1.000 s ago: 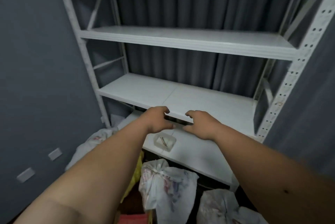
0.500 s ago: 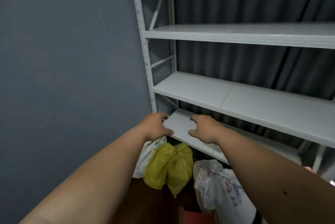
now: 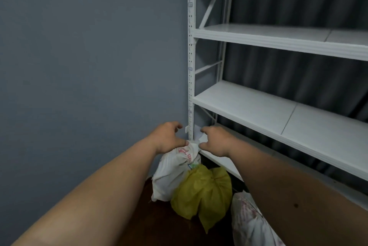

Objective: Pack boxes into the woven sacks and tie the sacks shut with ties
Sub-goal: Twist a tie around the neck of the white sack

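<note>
Hands | fingers curled, part-open | above white sack

A single head-worn view is given, aimed forward and slightly down along both outstretched forearms. The left hand and right hand are seen near the middle of the frame, close to the lens. Beyond and right of the hands a white shelf rack is taken in; left of them, a grey wall; below them, sacks on the floor.
</note>
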